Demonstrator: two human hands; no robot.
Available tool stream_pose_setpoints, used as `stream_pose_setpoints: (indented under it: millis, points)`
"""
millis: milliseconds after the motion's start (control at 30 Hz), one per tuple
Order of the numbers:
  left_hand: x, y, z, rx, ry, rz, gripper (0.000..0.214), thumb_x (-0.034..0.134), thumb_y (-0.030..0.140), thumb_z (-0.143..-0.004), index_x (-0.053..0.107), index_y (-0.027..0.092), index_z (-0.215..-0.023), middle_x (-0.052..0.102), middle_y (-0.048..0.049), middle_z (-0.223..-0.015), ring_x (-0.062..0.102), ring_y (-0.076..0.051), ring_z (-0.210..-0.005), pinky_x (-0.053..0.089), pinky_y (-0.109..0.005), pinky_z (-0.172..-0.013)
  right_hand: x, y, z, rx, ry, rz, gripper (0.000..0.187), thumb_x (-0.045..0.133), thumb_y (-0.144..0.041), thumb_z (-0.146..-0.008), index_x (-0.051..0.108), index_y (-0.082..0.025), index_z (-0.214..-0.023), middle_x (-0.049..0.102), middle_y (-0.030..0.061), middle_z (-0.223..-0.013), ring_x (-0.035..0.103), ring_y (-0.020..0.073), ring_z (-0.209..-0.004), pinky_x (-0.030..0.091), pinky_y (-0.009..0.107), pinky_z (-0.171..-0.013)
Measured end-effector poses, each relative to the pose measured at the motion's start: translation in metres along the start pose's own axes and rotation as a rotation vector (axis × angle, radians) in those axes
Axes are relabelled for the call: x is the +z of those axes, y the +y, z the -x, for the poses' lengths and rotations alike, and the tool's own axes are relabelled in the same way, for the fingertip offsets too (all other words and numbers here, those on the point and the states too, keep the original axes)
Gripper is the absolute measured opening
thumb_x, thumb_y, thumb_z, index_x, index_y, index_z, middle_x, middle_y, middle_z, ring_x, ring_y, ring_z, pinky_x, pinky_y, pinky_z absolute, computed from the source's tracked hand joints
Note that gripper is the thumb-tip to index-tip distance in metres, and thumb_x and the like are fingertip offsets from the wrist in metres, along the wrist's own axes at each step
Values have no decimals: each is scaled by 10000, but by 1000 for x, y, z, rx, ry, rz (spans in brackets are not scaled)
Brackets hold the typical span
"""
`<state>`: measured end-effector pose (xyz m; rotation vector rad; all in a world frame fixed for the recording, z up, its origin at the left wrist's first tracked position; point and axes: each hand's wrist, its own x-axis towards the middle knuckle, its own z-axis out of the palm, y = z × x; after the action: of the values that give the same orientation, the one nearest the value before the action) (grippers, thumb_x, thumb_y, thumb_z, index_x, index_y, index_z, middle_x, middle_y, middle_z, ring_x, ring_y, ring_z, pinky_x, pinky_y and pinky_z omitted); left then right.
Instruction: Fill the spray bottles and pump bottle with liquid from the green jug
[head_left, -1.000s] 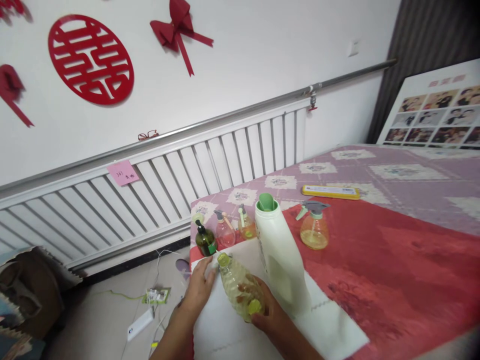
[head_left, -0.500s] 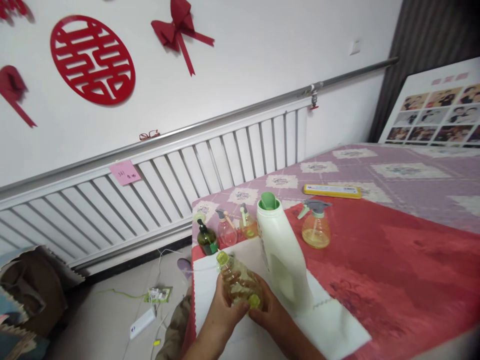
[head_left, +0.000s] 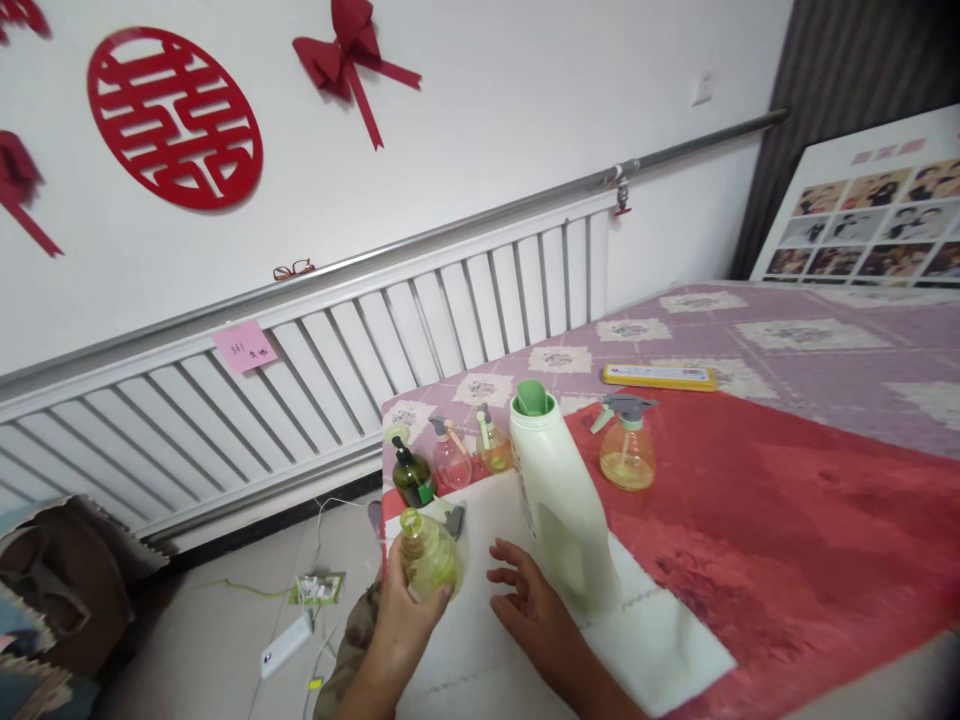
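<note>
My left hand (head_left: 403, 622) is wrapped round a small clear bottle of yellowish liquid (head_left: 427, 548) with a green neck, holding it upright above the white mat (head_left: 645, 640). My right hand (head_left: 534, 605) lies open on the mat, fingers spread, just in front of the tall white detergent bottle (head_left: 559, 500) with its green open spout. A grey spray head (head_left: 454, 520) lies on the mat just behind the held bottle.
A dark green pump bottle (head_left: 411, 474), a pink spray bottle (head_left: 451, 460) and an orange one (head_left: 493, 450) stand at the bed's corner. A yellow-filled trigger sprayer (head_left: 627, 452) stands on the red cloth (head_left: 787, 520). A yellow case (head_left: 658, 377) lies farther back. The radiator (head_left: 300, 390) runs along the wall.
The bottle passed from my right hand to my left and was stood upright, moving left. My right hand let go and opened on the mat.
</note>
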<state>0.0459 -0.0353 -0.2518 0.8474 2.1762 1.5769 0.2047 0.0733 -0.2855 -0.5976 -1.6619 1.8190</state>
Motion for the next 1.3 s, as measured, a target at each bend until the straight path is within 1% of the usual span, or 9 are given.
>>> stream_pose_setpoints:
  millis: [167, 300, 433, 700, 800, 900, 967, 1100, 1300]
  points:
    - [8, -27, 9, 49, -90, -113, 845, 703, 215, -604, 324, 194, -1359, 523, -108, -1373, 463, -297, -1302, 347, -368, -1114, 1, -1, 6, -67, -58, 278, 468, 565, -222, -795, 482, -242, -1255, 602, 85, -1184, 591, 223, -1062, 467, 407, -921]
    - [14, -46, 9, 102, -168, -86, 856, 695, 206, -612, 308, 201, -1375, 535, -106, -1366, 495, -296, -1277, 399, -371, -1086, -2, 1, 10, -201, -73, 440, 502, 571, -158, -766, 498, -237, -1257, 587, 87, -1242, 590, 217, -1092, 490, 379, -914]
    - [17, -60, 7, 170, -182, -66, 865, 701, 249, -616, 316, 174, -1387, 497, -121, -1404, 462, -305, -1304, 381, -394, -1108, -7, 0, 15, -321, -30, 602, 313, 574, -211, -822, 590, -226, -1133, 660, 81, -1116, 635, 215, -1019, 519, 362, -890]
    - [25, -79, 6, 219, -150, -5, 872, 685, 295, -598, 322, 145, -1376, 474, -152, -1413, 437, -327, -1318, 367, -391, -1116, -11, -25, 50, -487, 345, 675, 111, 562, -277, -883, 646, -257, -953, 702, 18, -849, 682, 163, -779, 553, 242, -715]
    - [28, -81, 7, 225, -122, -7, 873, 679, 292, -589, 313, 187, -1374, 501, -127, -1381, 472, -325, -1278, 392, -416, -1090, -20, -35, 59, -392, 620, 621, 133, 591, -362, -855, 644, -243, -877, 687, 26, -818, 668, 177, -756, 549, 254, -700]
    - [30, -81, 6, 236, -118, -6, 859, 671, 273, -587, 320, 214, -1369, 505, -107, -1377, 487, -309, -1259, 421, -403, -1057, -34, -41, 58, -284, 894, 432, 272, 605, -480, -818, 605, -234, -935, 680, 52, -901, 663, 202, -840, 548, 298, -750]
    - [31, -81, 6, 252, -111, 10, 852, 673, 269, -583, 333, 214, -1363, 508, -104, -1373, 499, -299, -1243, 436, -381, -1038, -44, -45, 52, -239, 978, 324, 398, 617, -550, -779, 566, -230, -1010, 666, 77, -993, 650, 228, -932, 539, 347, -808]
    - [31, -80, 5, 264, -117, 40, 852, 681, 266, -576, 350, 209, -1359, 516, -102, -1372, 495, -290, -1251, 427, -353, -1040, -56, -56, 35, -150, 888, 337, 548, 641, -631, -690, 551, -211, -1030, 659, 116, -1063, 630, 270, -1012, 519, 404, -858]
    - [29, -76, 4, 282, -149, 38, 844, 689, 267, -591, 356, 184, -1362, 498, -127, -1396, 492, -307, -1260, 389, -384, -1074, -48, -78, 15, -98, 728, 489, 404, 653, -501, -712, 627, -185, -962, 715, 94, -955, 659, 280, -886, 530, 393, -771]
